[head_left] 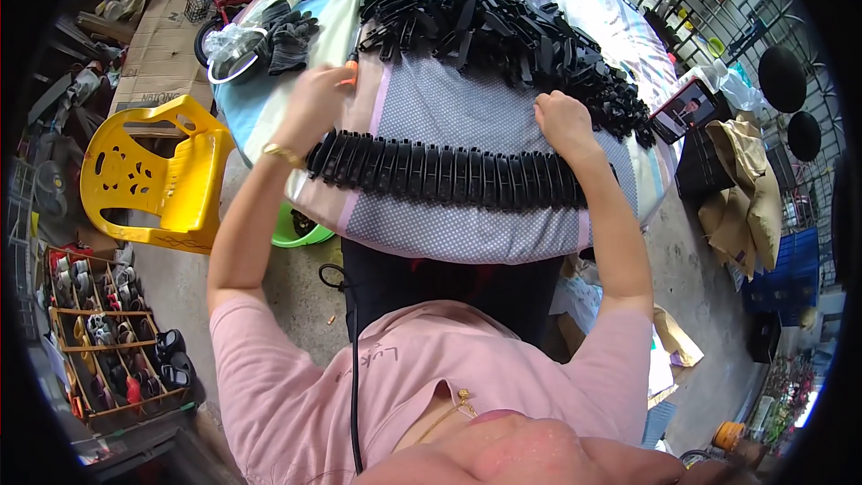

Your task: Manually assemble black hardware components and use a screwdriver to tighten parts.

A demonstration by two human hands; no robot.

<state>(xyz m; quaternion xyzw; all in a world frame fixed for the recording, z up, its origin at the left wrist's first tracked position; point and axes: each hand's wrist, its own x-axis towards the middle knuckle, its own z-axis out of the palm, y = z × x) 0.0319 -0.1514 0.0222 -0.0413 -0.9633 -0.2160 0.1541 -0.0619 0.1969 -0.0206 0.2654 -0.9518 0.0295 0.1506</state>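
My left hand (316, 103) is over the left part of the cloth, its fingers closed at a small tool with an orange handle (350, 70). My right hand (566, 124) is curled at the near edge of a heap of black plastic pieces (485, 27); whatever its fingertips may pinch is too small to make out. Between my forearms, nearer to me, a long row of narrow black plastic pieces (449, 172) lies side by side on the cloth. My right forearm passes over the row's right end.
A patterned cloth (449, 99) covers the round table. Dark gloves (292, 40) and a clear plastic bag (235, 45) lie at its left; a phone (687, 110) stands at the right edge. Beyond are a yellow chair (162, 175), a shoe rack (108, 332) and a green basin (296, 229).
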